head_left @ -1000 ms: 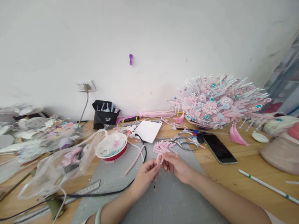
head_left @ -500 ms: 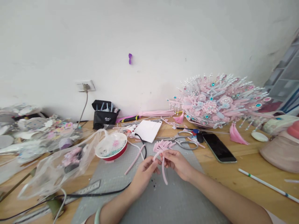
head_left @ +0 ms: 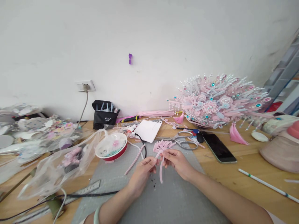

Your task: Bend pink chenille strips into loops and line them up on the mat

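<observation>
Over the grey cutting mat (head_left: 163, 202), both hands pinch one pale pink pipe cleaner (head_left: 161, 174). My left hand (head_left: 143, 174) is closed on its bent part, thumb against forefinger. Close beside it, my right hand (head_left: 178, 163) grips the same stem, whose free end dangles between the hands. Just beyond the fingertips lies a cluster of short pink pipe cleaner pieces (head_left: 163, 145), partly hidden by the right fingers. A loose pink pipe cleaner (head_left: 135, 160) rests on the mat to the left. The exact bend within the fingers is hidden.
Scissors (head_left: 183, 141), white paper (head_left: 148, 130) and a phone (head_left: 219, 147) lie beyond the hands. At left stand a red-and-white bowl (head_left: 121, 152) of beads and a clear plastic bag (head_left: 56, 174). A pink beaded headdress (head_left: 215, 102) fills the back right. A black cable (head_left: 93, 195) crosses the mat.
The pipe cleaner's raised loop by my left fingers has flattened, and its dangling end has swung slightly left. My left fingers have shifted their pinch; my right hand has hardly moved.
</observation>
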Tool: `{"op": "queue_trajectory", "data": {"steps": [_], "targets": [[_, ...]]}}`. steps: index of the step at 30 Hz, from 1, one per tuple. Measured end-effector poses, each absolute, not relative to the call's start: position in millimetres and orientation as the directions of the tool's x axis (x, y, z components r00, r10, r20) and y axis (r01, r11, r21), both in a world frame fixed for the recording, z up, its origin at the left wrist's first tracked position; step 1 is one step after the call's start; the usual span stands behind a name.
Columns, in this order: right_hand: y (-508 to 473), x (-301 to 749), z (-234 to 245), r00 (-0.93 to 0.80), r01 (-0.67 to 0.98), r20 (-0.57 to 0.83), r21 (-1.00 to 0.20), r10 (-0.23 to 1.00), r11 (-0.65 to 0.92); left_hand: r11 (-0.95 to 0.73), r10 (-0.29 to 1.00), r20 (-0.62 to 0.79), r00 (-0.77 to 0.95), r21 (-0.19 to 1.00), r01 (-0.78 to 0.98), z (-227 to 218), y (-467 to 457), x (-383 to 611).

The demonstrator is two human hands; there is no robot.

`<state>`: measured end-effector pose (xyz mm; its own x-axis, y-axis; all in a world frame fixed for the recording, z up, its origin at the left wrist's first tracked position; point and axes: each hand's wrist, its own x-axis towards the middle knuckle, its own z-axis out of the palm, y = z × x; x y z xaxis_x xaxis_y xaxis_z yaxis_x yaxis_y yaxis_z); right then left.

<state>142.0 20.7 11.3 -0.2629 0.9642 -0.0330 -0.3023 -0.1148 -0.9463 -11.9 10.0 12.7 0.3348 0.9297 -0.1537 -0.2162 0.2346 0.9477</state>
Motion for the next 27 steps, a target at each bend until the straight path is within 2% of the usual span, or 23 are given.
{"op": "queue_trajectory", "data": {"steps": [9, 15, 20, 23, 27], "targets": [[20.4, 142.2, 13.5, -0.255, -0.284, -0.011, -0.955, 0.967, -0.085, 0.258, 0.933, -0.180, 0.311, 0.938, -0.232, 8.8, 12.8, -13.4], [22.6, 144.0, 12.8, -0.240, -0.249, -0.012, -0.966, 0.971, -0.074, 0.123, 0.962, -0.126, 0.241, 0.992, 0.027, 18.1, 11.2, -11.6], [21.5, 143.1, 12.0, -0.230, -0.215, 0.000, -0.975, 0.973, -0.051, -0.024, 0.969, -0.033, 0.245, 0.974, 0.223, 23.0, 10.0, -10.5], [20.3, 142.0, 11.8, -0.226, -0.189, 0.020, -0.982, 0.974, -0.023, -0.079, 0.957, -0.001, 0.289, 0.961, 0.265, 22.0, 9.9, -10.6], [20.3, 141.6, 10.8, -0.204, -0.104, 0.053, -0.994, 0.978, 0.032, -0.041, 0.950, -0.038, 0.310, 0.969, 0.242, 18.1, 9.8, -10.3]]}}
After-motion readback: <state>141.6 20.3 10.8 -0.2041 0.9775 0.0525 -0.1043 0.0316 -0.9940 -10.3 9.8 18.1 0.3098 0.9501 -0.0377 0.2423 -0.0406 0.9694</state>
